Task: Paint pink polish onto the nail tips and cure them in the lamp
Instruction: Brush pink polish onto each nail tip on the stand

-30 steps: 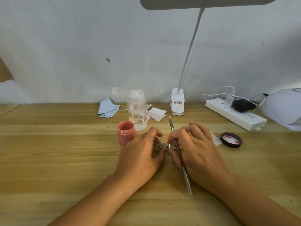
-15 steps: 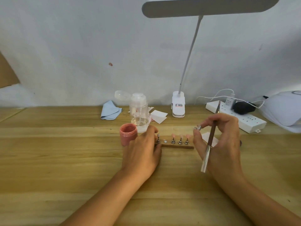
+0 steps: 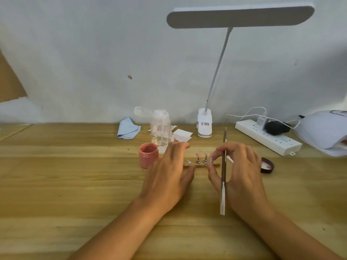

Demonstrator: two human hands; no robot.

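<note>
**Wet tips, a crowded pinch and a brush in the way**

My right hand (image 3: 242,171) is doing 2 jobs at once. Its fingers (image 3: 218,149) are curled round the brush (image 3: 223,166) and also pinch something small at the right end of the holder strip (image 3: 199,166). It is too blurred to name, but I think it is 1 of the little stands.

The long handle could swing as I fiddle and sweep the 2 pink nail tips (image 3: 201,156) standing just beside my fingertips. That would smear the polish or knock them over. If the strip slides, the open polish jar (image 3: 148,154) close on its left could be bumped.

My left hand (image 3: 169,171) steadies the strip with loose, nearly straight fingers lying over its left end, gripping nothing, so it gives only light restraint. The curing lamp (image 3: 324,132) sits well apart at the far right of the worktop (image 3: 75,184), so carrying the tips there is another chance to touch them.

Half a second ago my right hand was lifted clear to the right of the strip. It has now come down onto the strip's right end and hides the stands there.
</note>
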